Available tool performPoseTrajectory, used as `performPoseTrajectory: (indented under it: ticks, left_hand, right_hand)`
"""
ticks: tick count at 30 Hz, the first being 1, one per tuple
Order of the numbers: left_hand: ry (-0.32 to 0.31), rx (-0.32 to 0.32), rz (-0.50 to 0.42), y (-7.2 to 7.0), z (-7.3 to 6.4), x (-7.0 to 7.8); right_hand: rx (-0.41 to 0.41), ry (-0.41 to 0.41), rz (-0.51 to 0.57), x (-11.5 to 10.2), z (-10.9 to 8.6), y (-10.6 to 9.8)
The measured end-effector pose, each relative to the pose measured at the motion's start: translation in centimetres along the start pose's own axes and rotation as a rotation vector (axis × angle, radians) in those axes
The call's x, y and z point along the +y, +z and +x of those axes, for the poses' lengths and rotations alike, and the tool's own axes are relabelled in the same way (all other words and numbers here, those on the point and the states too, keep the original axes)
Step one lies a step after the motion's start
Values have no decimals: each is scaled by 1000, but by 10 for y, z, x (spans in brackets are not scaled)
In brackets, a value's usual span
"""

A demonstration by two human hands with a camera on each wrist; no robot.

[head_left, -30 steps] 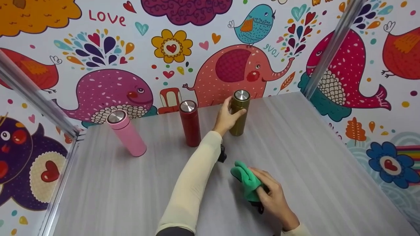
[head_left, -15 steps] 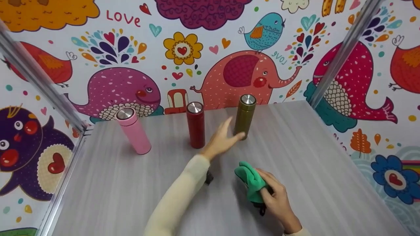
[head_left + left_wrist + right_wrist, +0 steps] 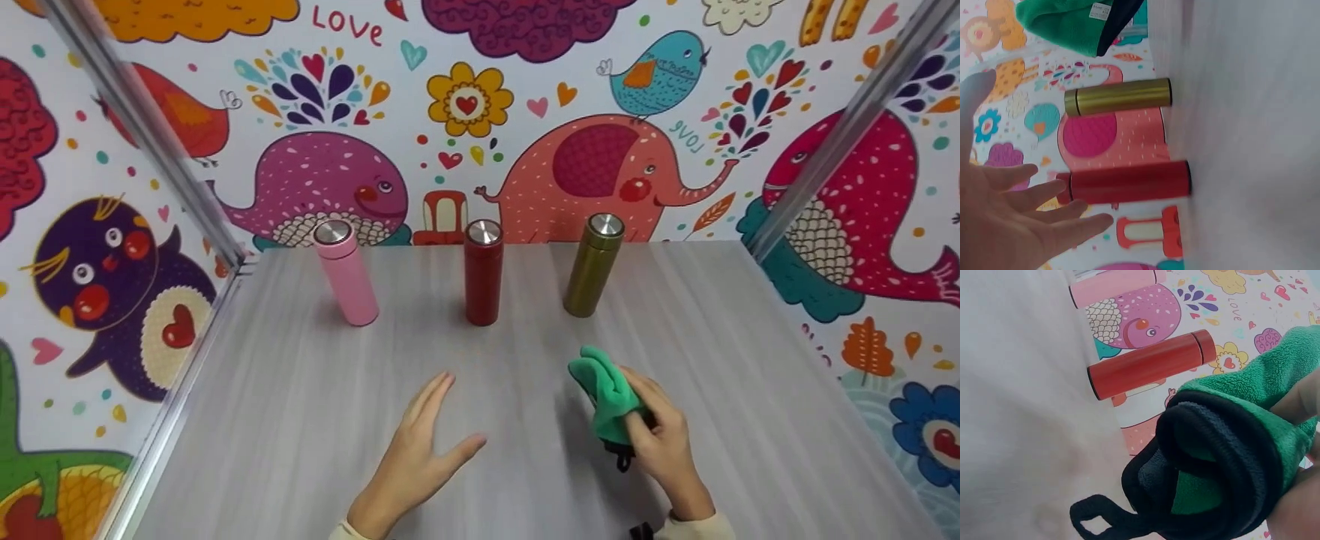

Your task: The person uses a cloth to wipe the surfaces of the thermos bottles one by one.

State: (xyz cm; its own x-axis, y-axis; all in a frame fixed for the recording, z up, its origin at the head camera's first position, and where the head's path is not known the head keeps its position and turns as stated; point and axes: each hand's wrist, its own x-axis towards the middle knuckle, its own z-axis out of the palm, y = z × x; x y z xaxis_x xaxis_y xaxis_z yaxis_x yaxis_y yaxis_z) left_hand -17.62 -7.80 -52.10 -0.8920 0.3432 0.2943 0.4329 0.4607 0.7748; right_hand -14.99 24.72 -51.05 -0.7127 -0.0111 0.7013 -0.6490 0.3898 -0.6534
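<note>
Folded in my right hand (image 3: 664,435) is a green cloth (image 3: 611,397) with dark edging and a black hanging loop (image 3: 1100,517); fingers and thumb pinch it above the table. My left hand (image 3: 416,442) hovers over the near part of the table, fingers stretched and thumb spread, holding nothing. Three thermos flasks with steel-topped lids stand upright along the back: a pink flask (image 3: 349,281) on the left, a red flask (image 3: 484,277) in the middle and an olive-gold flask (image 3: 592,270) on the right. Both hands are apart from the flasks.
The grey wood-grain table (image 3: 300,420) runs back to a wall (image 3: 525,82) printed with cartoon animals. Metal corner posts (image 3: 142,127) stand at the back left and back right. Low metal edging (image 3: 202,337) follows the table's left side.
My left hand has let go of the olive-gold flask and drawn back toward me, to the near left. The flask stays standing. The right hand keeps its hold on the green cloth.
</note>
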Motion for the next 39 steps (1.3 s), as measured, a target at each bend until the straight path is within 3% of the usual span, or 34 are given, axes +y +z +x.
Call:
performPoseTrajectory:
  ticks: [3,7,15,19,24,28,33,36,39]
  left_hand:
    - [-31,26,-24,0,-2,-2]
    - [-63,26,-54,1,0,-5]
    - [-82,2,-89,6,7,-6]
    - [-89,-23,-96,9,7,-5]
    - [-94,-39,-104,10,6,-6]
    - [-109,-56,-115,11,8,-7]
    - [-120,-59,-117,9,9,-5]
    - [-114,-49,-119,6,8,-2]
    - [-101,-47,-118,6,6,1]
  right_hand:
    - [-2,-30,-33,14,8,-6]
    - [-46,-84,-161,37,23,-14]
    - [-261,-76,-452,84,49,-13]
    - [-398,-16,-529,106,40,-4]
    - [-514,164,-521,121,24,4]
    - [-558,265,-501,123,24,3]
    - [-555,302,-427,106,31,-2]
    - [-488,259,-362,88,33,-7]
    - [-410,157,-320,68,31,-12]
